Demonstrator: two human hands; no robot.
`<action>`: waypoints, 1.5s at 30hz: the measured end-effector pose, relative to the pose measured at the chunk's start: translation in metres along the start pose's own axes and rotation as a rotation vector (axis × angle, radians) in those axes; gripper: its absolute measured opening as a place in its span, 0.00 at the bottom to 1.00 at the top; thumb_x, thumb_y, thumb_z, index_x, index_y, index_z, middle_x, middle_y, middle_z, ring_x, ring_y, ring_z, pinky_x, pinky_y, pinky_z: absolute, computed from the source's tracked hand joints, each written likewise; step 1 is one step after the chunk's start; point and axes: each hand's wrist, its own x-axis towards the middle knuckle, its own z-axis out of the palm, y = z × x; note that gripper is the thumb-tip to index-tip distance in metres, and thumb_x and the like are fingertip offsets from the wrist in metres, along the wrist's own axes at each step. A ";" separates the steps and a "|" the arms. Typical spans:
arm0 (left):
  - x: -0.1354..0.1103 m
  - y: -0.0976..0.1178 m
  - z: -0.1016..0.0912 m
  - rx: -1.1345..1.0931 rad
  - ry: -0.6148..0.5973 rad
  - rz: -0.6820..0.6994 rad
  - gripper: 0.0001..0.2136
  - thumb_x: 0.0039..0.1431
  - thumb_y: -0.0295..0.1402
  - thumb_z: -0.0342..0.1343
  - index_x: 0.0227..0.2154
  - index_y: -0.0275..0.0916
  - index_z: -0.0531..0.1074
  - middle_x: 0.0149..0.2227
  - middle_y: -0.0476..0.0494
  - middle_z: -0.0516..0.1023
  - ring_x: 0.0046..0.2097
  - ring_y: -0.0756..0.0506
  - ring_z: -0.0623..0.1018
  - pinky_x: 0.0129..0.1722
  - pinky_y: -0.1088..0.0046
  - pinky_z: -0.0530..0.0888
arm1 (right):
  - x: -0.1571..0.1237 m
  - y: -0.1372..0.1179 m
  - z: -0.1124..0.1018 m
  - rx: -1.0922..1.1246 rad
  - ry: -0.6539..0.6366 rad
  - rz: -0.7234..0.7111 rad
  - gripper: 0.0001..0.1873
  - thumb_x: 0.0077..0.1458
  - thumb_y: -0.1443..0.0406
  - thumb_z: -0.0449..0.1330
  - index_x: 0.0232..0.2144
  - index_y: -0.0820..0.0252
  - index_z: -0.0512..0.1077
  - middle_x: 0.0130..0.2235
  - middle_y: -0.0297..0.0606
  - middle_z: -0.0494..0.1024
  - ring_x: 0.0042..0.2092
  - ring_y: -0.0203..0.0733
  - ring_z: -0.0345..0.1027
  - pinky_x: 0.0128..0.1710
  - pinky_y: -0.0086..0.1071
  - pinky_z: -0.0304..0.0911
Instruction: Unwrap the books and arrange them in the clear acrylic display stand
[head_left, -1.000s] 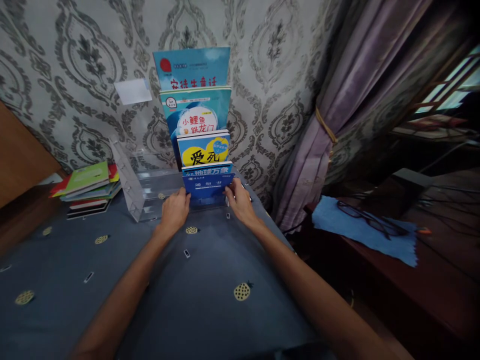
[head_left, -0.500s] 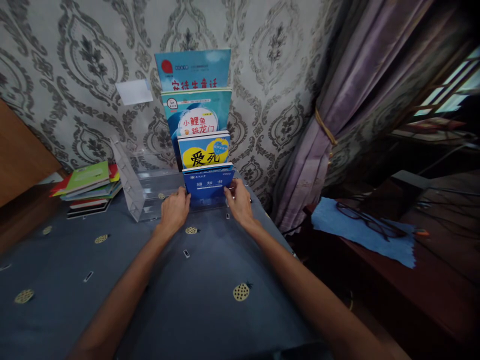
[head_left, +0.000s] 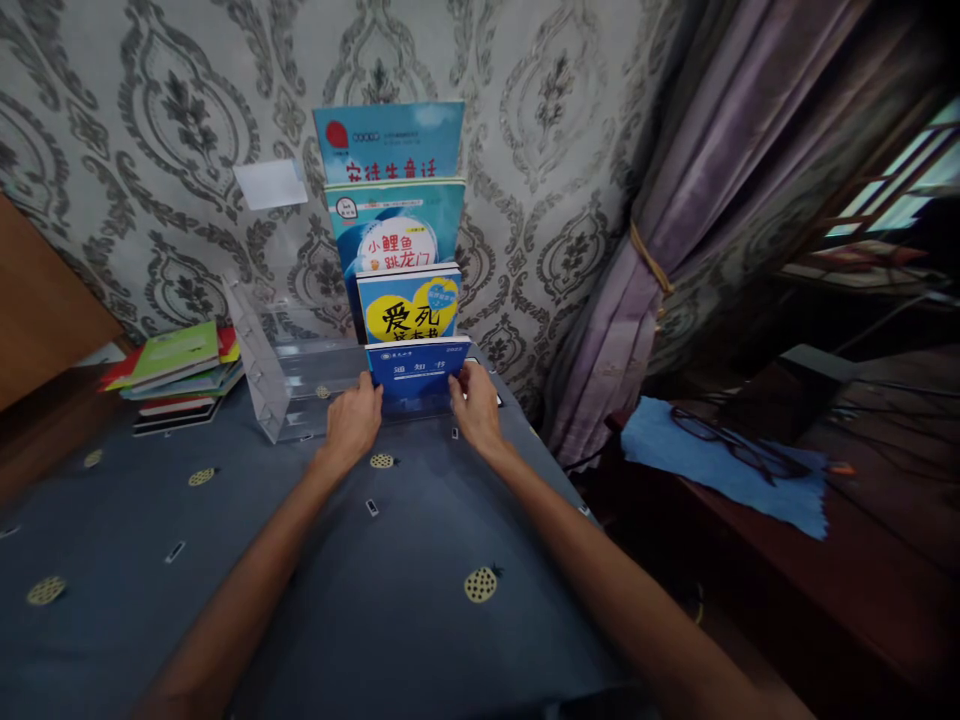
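Observation:
A clear acrylic tiered rack (head_left: 262,365) stands against the patterned wall on a table with a dark blue cloth (head_left: 315,580). Its right column holds stepped books: a light blue one (head_left: 388,140) on top, a teal one (head_left: 394,225) below, a yellow-and-blue one (head_left: 409,305), and a dark blue booklet (head_left: 416,368) in the front slot. My left hand (head_left: 352,420) grips the booklet's left edge, fingers curled. My right hand (head_left: 474,405) grips its right edge.
A stack of colourful books (head_left: 176,375) lies at the back left of the table. A white card (head_left: 268,184) is stuck on the wall. A purple curtain (head_left: 675,230) hangs to the right, above a dark wooden surface with a blue cloth (head_left: 720,465) and glasses (head_left: 731,445).
The dark blue booklet has sunk lower into the front slot, covering the blue book behind it. Both hands stayed on its edges.

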 end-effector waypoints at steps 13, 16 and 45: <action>0.007 -0.001 0.004 -0.094 0.011 -0.004 0.15 0.73 0.34 0.37 0.49 0.34 0.66 0.41 0.32 0.81 0.44 0.37 0.82 0.41 0.66 0.73 | 0.005 -0.004 0.000 -0.013 0.000 0.045 0.07 0.62 0.63 0.50 0.37 0.56 0.68 0.37 0.43 0.74 0.40 0.49 0.67 0.43 0.44 0.64; 0.009 -0.002 0.005 -0.093 0.005 -0.003 0.15 0.73 0.34 0.36 0.49 0.35 0.66 0.40 0.33 0.82 0.43 0.38 0.82 0.40 0.66 0.72 | 0.007 -0.004 0.000 -0.022 -0.006 0.039 0.08 0.63 0.62 0.50 0.35 0.56 0.67 0.36 0.43 0.74 0.40 0.48 0.67 0.42 0.43 0.64; 0.021 -0.010 0.015 -0.151 0.044 -0.023 0.19 0.73 0.37 0.33 0.44 0.39 0.70 0.42 0.35 0.81 0.46 0.39 0.79 0.43 0.67 0.71 | 0.038 0.004 0.001 -0.058 -0.004 0.084 0.28 0.66 0.44 0.40 0.22 0.53 0.56 0.26 0.37 0.68 0.31 0.44 0.62 0.34 0.36 0.57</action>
